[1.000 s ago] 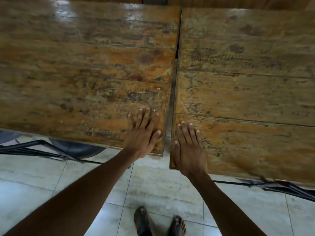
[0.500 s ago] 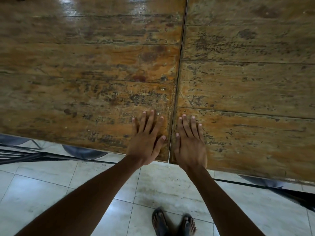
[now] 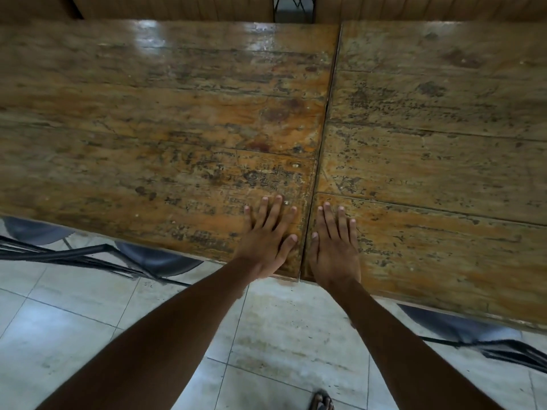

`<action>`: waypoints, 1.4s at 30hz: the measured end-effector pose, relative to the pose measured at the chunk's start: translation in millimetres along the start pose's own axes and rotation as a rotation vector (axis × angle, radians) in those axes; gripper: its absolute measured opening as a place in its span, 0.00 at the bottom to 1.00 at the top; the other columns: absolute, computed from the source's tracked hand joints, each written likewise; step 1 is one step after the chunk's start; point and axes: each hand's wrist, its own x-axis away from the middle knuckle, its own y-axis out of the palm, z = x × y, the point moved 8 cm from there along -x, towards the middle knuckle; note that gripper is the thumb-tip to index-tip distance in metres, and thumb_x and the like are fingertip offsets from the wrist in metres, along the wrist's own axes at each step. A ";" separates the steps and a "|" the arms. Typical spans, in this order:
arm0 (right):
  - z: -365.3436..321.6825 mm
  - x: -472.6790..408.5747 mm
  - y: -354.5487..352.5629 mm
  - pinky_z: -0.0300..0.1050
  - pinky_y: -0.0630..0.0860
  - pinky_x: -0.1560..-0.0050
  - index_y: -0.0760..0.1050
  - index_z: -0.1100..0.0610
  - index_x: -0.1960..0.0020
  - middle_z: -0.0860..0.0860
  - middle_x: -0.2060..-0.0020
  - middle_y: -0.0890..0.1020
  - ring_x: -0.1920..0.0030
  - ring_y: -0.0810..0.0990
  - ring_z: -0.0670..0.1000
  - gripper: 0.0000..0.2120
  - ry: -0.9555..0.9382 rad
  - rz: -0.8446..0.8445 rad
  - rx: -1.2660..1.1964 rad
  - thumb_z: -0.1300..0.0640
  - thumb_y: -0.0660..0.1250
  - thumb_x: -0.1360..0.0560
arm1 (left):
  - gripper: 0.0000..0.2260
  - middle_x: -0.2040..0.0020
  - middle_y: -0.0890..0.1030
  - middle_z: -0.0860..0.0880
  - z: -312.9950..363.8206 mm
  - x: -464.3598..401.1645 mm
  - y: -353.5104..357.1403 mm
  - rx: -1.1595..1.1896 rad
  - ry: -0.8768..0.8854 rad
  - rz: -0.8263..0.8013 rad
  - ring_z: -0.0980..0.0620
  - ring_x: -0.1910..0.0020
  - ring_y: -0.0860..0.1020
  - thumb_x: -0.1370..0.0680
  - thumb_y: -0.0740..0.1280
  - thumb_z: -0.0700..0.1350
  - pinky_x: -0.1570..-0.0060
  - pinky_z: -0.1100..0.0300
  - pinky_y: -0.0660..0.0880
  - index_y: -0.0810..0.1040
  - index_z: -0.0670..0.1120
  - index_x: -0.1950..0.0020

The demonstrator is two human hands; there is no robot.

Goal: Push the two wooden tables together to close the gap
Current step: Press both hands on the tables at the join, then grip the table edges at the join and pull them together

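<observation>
Worn, orange-brown plank-topped wooden table on the left (image 3: 154,137) with the left hand (image 3: 266,244) laid flat on its near right corner, fingers spread and grasping nothing, the palm simply pressing on the wood. Thin dark seam (image 3: 321,149) between the tops, its long axis running straight away from the person, nearly shut along its whole visible length. Matching worn wooden table on the right (image 3: 444,149) with the right hand (image 3: 334,247) likewise flat and unclenched just beside the seam; any remaining closure would probably call for pressure directed sideways, across the seam.
</observation>
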 end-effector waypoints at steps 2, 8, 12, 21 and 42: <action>-2.1 -2.1 -9.0 0.57 0.37 0.20 0.40 0.56 0.18 0.53 0.18 0.40 0.19 0.36 0.57 0.29 -0.007 -0.151 0.008 0.49 0.43 0.15 | 0.28 0.18 0.35 0.47 0.5 1.3 -14.2 -0.061 -0.037 -0.113 0.39 0.20 0.35 0.17 0.43 0.61 0.28 0.28 0.37 0.39 0.57 0.19; -69.5 10.9 -54.1 0.64 0.52 0.22 0.61 0.53 0.21 0.53 0.19 0.57 0.20 0.53 0.63 0.26 -0.063 -0.369 0.052 0.50 0.57 0.18 | 0.23 0.18 0.54 0.42 2.2 57.5 -78.9 -0.072 0.054 -0.106 0.34 0.20 0.51 0.16 0.51 0.57 0.28 0.29 0.34 0.63 0.52 0.22; -179.8 28.1 -80.1 0.65 0.53 0.22 0.56 0.52 0.19 0.51 0.18 0.55 0.19 0.52 0.62 0.28 -0.186 -0.295 0.027 0.51 0.57 0.18 | 0.28 0.17 0.50 0.41 -71.4 125.2 -131.1 -0.072 -0.065 0.033 0.35 0.19 0.50 0.16 0.54 0.56 0.25 0.32 0.43 0.53 0.46 0.19; -479.6 66.3 -103.7 0.64 0.46 0.21 0.52 0.54 0.18 0.53 0.17 0.46 0.19 0.43 0.62 0.32 -0.498 -0.207 -0.027 0.44 0.57 0.17 | 0.27 0.17 0.49 0.41 -297.7 320.7 -209.5 -0.052 -0.384 0.308 0.38 0.19 0.47 0.16 0.50 0.54 0.24 0.34 0.47 0.53 0.43 0.19; -1045.5 87.9 52.3 0.59 0.57 0.22 0.57 0.55 0.20 0.54 0.19 0.57 0.20 0.54 0.58 0.33 -0.879 -0.186 0.001 0.56 0.64 0.23 | 0.29 0.17 0.48 0.43 -816.0 628.9 -210.8 -0.005 -0.737 0.493 0.40 0.19 0.44 0.17 0.46 0.61 0.24 0.37 0.43 0.52 0.49 0.19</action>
